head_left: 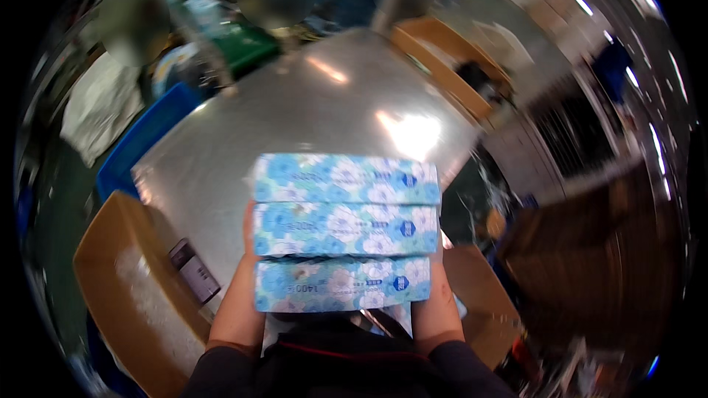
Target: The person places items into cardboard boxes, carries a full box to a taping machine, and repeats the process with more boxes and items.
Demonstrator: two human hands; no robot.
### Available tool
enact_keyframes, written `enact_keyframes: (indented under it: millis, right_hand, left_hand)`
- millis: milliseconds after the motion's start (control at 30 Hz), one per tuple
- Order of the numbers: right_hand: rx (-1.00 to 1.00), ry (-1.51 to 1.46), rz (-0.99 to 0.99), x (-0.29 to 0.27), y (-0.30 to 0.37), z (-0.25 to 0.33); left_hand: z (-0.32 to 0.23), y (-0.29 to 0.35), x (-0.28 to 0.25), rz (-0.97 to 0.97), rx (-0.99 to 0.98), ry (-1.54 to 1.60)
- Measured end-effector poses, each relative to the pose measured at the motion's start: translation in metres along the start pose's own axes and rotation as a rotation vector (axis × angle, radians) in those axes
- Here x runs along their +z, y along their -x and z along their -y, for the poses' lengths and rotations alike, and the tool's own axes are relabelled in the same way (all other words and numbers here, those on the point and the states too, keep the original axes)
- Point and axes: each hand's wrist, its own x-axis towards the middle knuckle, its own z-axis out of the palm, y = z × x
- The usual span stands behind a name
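Carrying step: left hand (237, 302) and right hand (435, 302) clamp a stack of three tissue packs (344, 232) between them, above the steel counter (295, 118). Setting down likely needs level lowering.

Three blue floral tissue packs (345, 232) stacked flat, held above the steel table.

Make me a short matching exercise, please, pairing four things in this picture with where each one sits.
Things:
1. Stack of floral tissue packs
2. Open cardboard box
3. Blue crate
4. Steel table

Places:
A. Beyond the packs, under a bright glare
B. Clamped between the left hand and the right hand
C. At the table's far left edge
D. Lower left, beside the left forearm

Pairs: 1-B, 2-D, 3-C, 4-A
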Motion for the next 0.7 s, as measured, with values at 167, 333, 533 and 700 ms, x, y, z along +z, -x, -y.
enact_keyframes:
  millis: [167,333,533,700]
  right_hand:
    - [-0.291,0.208,-0.052,-0.022,0.108,0.158]
    - [-0.515,0.387,-0.237,-0.087,0.271,0.278]
    - [-0.307,0.494,-0.779,-0.346,0.317,0.16]
    - [0.007,1.873,-0.195,-0.259,0.307,0.195]
  left_hand:
    - [0.073,-0.015,0.13,0.219,-0.185,0.037]
    - [0.251,-0.023,0.178,0.231,-0.386,-0.012]
    - [0.293,-0.018,0.067,0.292,-0.41,-1.604]
    - [0.29,-0.004,0.148,1.006,0.126,-2.252]
